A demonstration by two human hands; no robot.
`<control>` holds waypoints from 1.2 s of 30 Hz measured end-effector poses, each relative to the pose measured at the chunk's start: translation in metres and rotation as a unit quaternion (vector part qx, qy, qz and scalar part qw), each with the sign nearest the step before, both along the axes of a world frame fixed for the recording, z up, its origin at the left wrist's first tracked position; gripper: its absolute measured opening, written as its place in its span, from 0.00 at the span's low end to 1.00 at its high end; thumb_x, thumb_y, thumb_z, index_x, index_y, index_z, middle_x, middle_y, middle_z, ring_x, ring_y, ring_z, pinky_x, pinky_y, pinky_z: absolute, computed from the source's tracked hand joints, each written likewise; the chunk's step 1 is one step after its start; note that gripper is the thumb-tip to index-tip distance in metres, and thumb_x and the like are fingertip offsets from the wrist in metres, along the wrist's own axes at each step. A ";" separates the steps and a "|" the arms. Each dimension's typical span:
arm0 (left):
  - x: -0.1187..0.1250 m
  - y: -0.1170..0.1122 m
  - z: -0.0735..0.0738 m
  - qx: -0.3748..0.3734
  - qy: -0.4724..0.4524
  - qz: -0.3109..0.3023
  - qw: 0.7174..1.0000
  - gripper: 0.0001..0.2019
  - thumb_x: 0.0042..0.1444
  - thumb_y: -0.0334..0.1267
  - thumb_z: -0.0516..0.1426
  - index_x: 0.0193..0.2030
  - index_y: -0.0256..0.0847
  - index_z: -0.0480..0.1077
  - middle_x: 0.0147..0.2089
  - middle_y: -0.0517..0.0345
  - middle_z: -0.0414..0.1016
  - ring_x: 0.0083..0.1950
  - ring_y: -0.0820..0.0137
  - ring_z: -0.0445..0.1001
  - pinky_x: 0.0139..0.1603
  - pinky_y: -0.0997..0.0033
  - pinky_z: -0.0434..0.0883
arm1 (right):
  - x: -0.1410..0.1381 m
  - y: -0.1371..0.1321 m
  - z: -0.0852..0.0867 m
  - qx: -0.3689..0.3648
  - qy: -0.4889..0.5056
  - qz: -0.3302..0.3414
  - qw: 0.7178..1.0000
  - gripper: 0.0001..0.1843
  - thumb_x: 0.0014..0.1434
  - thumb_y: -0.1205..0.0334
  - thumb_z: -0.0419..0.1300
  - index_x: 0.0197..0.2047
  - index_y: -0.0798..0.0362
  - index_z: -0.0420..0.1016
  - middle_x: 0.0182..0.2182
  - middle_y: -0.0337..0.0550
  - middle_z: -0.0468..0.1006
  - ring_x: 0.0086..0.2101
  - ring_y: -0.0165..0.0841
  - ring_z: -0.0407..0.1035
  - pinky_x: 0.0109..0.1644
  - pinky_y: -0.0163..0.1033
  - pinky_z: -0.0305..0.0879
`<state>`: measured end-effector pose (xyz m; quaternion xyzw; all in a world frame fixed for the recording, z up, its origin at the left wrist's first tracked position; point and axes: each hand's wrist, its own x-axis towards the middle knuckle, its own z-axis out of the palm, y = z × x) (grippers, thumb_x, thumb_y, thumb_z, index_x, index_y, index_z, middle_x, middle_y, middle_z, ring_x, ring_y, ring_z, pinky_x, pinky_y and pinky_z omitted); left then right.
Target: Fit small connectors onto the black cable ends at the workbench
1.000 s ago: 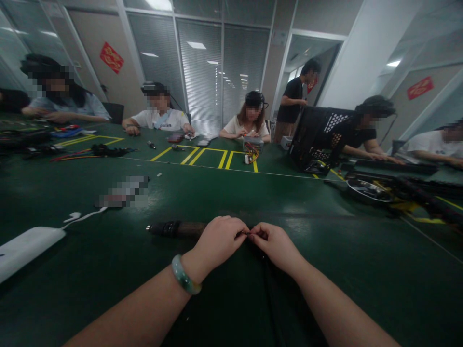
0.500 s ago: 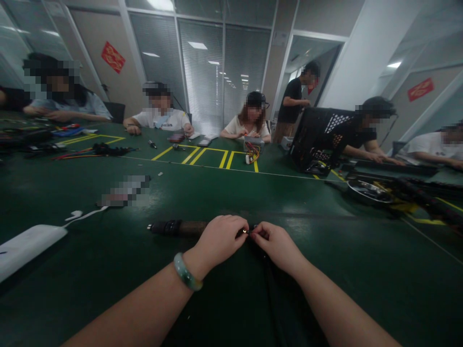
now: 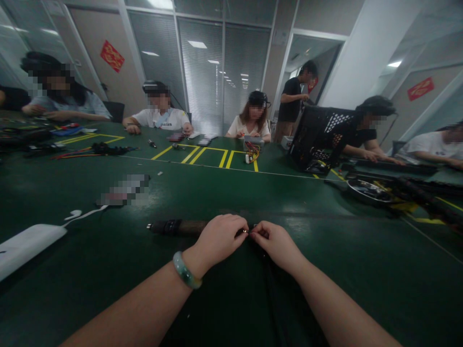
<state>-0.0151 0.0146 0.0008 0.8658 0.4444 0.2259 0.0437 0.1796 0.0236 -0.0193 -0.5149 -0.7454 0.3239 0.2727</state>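
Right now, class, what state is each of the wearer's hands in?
Left hand: closed, apparently pinching a small shiny piece.
Right hand: closed in a pinch beside it; what it holds cannot be told.

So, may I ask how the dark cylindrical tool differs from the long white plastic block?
The dark cylindrical tool is black and brown; the long white plastic block is almost all white. The tool lies crosswise, partly hidden by the left hand; the block slants, cut off at the left edge. The tool has a metal tip; a white cable meets the block's end. Both lie on the green table.
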 end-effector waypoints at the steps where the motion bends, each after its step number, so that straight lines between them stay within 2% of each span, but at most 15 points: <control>1: 0.000 -0.001 0.000 0.000 -0.001 0.001 1.000 0.06 0.59 0.36 0.55 0.43 0.43 0.71 0.41 0.58 0.74 0.43 0.65 0.72 0.47 0.62 0.68 | 0.000 0.000 0.000 0.000 0.001 0.000 1.000 0.06 0.58 0.61 0.57 0.34 0.52 0.74 0.30 0.38 0.78 0.30 0.30 0.71 0.32 0.32 0.61; 12: 0.000 -0.001 -0.001 -0.002 0.009 0.014 1.000 0.06 0.60 0.39 0.54 0.41 0.42 0.69 0.39 0.58 0.73 0.41 0.66 0.71 0.43 0.64 0.67 | -0.001 -0.002 0.002 -0.005 0.012 0.005 1.000 0.06 0.58 0.60 0.57 0.35 0.52 0.74 0.30 0.38 0.78 0.31 0.30 0.71 0.33 0.32 0.62; 20: 0.001 -0.001 0.000 0.001 0.022 0.002 1.000 0.06 0.57 0.34 0.55 0.42 0.43 0.69 0.40 0.57 0.73 0.44 0.65 0.71 0.48 0.63 0.66 | -0.002 -0.001 0.002 0.000 0.015 0.014 1.000 0.06 0.58 0.61 0.57 0.35 0.52 0.74 0.31 0.38 0.78 0.32 0.31 0.71 0.35 0.33 0.62; 25: 0.001 -0.001 0.000 -0.010 0.024 0.020 0.999 0.06 0.58 0.35 0.54 0.43 0.42 0.67 0.40 0.57 0.73 0.42 0.65 0.71 0.44 0.64 0.67 | -0.002 -0.002 0.004 -0.009 0.011 0.014 1.000 0.06 0.58 0.61 0.57 0.35 0.52 0.74 0.31 0.38 0.78 0.31 0.31 0.71 0.33 0.32 0.62; 36: -0.001 0.000 0.000 -0.010 0.007 -0.002 1.000 0.06 0.60 0.37 0.55 0.43 0.43 0.69 0.43 0.58 0.74 0.45 0.65 0.71 0.47 0.61 0.67 | -0.002 -0.001 0.003 -0.005 0.014 0.015 1.000 0.06 0.58 0.61 0.57 0.35 0.52 0.74 0.31 0.37 0.78 0.31 0.30 0.71 0.33 0.32 0.61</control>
